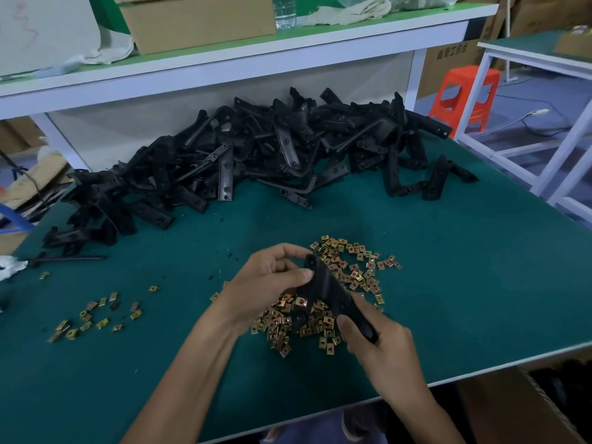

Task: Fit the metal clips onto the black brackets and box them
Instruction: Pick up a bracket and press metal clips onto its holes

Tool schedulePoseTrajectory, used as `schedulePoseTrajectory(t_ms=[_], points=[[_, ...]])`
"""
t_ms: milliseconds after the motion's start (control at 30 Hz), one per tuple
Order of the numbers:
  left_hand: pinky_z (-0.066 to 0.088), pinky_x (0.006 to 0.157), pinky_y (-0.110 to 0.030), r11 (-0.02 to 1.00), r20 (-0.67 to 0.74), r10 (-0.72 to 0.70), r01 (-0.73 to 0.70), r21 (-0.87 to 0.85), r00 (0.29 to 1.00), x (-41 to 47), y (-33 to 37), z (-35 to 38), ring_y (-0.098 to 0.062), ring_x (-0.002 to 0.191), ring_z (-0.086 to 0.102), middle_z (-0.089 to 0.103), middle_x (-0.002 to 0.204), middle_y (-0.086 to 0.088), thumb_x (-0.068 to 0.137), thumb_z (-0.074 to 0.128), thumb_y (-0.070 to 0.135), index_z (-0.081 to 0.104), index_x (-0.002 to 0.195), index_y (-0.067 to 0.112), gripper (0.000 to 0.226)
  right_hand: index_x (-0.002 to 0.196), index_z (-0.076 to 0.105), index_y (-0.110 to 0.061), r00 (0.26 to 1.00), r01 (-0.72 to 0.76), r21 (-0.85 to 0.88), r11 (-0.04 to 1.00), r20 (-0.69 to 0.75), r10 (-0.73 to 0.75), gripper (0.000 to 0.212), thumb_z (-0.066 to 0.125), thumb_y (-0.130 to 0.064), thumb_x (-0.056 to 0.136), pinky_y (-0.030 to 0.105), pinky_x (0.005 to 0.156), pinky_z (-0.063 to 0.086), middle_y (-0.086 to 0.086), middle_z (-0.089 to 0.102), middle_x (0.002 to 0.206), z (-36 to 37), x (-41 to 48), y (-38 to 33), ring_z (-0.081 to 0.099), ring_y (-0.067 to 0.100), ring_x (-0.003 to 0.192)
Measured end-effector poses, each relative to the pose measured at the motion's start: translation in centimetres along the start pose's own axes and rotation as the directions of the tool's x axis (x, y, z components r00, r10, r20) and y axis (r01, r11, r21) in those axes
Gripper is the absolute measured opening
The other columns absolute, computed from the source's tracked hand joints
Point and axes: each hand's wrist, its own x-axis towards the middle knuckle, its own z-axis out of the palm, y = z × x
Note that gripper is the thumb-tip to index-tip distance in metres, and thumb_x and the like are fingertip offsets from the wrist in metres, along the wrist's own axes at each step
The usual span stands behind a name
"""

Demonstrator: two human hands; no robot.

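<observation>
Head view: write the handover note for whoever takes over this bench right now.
The left hand grips the upper end of one black bracket. The right hand grips its lower end, above the main clip pile. Whether a clip is on it yet is unclear. The bracket heap lies at the far side of the table, and a smaller clip scatter sits to the left. No boxed brackets are visible. Left to do: clip the heap and box everything.
</observation>
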Motion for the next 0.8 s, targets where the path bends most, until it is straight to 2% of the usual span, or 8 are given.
schedulePoseTrajectory(t_ms=[100,200,333,433,500,567,667,800], points=[[0.053,0.074,-0.018,1.000,-0.009,0.001,-0.001,0.006,1.000,0.0,0.0,0.3,-0.010,0.074,0.066,0.066,0.077,-0.004,0.092,0.068,0.004,0.069,0.113,0.011,0.022,0.134,0.063,-0.041,1.000,-0.016,0.025,1.000,-0.020,0.017,0.053,0.054,-0.061,0.085,0.039,0.059,0.049,-0.011,0.060,0.060,0.0,0.0,0.0,0.059,0.015,0.061],[0.054,0.076,-0.020,1.000,-0.008,0.004,-0.004,0.009,1.000,-0.1,-0.1,0.1,-0.011,0.075,0.067,0.067,0.076,-0.002,0.092,0.069,0.006,0.068,0.114,0.014,0.023,0.131,0.062,-0.045,1.000,-0.005,0.035,0.999,-0.026,0.006,0.047,0.055,-0.058,0.086,0.037,0.056,0.047,-0.007,0.061,0.061,-0.1,-0.1,0.0,0.056,0.013,0.056],[0.056,0.081,-0.026,1.000,-0.050,0.008,-0.008,-0.007,0.999,-0.3,-0.3,0.4,-0.016,0.080,0.069,0.071,0.080,-0.004,0.093,0.070,0.009,0.067,0.117,0.017,0.026,0.121,0.062,-0.054,0.999,0.024,0.044,0.999,-0.040,-0.022,0.029,0.063,-0.043,0.094,0.031,0.053,0.044,-0.008,0.063,0.063,0.0,-0.1,0.1,0.054,0.008,0.054],[0.056,0.091,-0.038,0.999,-0.092,0.037,-0.037,-0.001,0.995,-0.6,-0.4,1.2,-0.022,0.092,0.073,0.077,0.094,-0.005,0.094,0.071,0.018,0.068,0.117,0.023,0.023,0.120,0.064,-0.048,0.997,0.014,0.112,0.994,-0.075,-0.006,0.028,0.065,-0.031,0.097,0.022,0.052,0.045,-0.006,0.066,0.065,0.0,-0.3,-0.1,0.058,0.007,0.054],[0.057,0.088,-0.032,0.990,-0.110,0.081,-0.067,0.123,0.991,-0.9,-0.7,2.4,-0.011,0.094,0.072,0.076,0.098,0.007,0.091,0.073,0.032,0.067,0.113,0.033,0.023,0.122,0.062,-0.046,0.990,-0.021,0.210,0.977,-0.129,0.049,0.026,0.062,-0.036,0.098,0.021,0.052,0.047,-0.001,0.068,0.069,-0.1,-0.3,-0.2,0.059,0.007,0.053],[0.052,0.078,-0.014,0.928,-0.162,0.173,-0.106,0.357,0.972,-1.2,-1.0,4.0,0.004,0.092,0.067,0.071,0.099,0.024,0.085,0.074,0.047,0.064,0.107,0.043,0.024,0.120,0.056,-0.056,0.975,-0.058,0.318,0.946,-0.186,0.122,0.025,0.054,-0.047,0.097,0.027,0.051,0.049,0.003,0.069,0.075,-0.5,-0.7,-0.8,0.060,0.013,0.055],[0.046,0.073,-0.006,0.856,-0.176,0.312,-0.195,0.479,0.934,-1.0,-1.0,6.7,0.009,0.092,0.062,0.067,0.097,0.031,0.088,0.072,0.047,0.064,0.102,0.044,0.017,0.116,0.050,-0.063,0.950,-0.122,0.400,0.908,-0.219,0.224,0.027,0.051,-0.045,0.096,0.030,0.055,0.054,0.002,0.074,0.086,-1.6,-2.8,-1.3,0.068,0.018,0.065],[0.045,0.086,-0.016,0.717,0.047,0.443,-0.386,0.581,0.895,-0.3,-0.7,11.7,0.000,0.101,0.059,0.064,0.110,0.019,0.096,0.065,0.033,0.063,0.117,0.032,0.021,0.120,0.060,-0.025,0.902,-0.255,0.543,0.800,-0.165,0.399,0.024,0.056,-0.013,0.100,0.032,0.054,0.051,0.019,0.075,0.090,-3.6,-8.2,-0.8,0.064,0.028,0.060]])
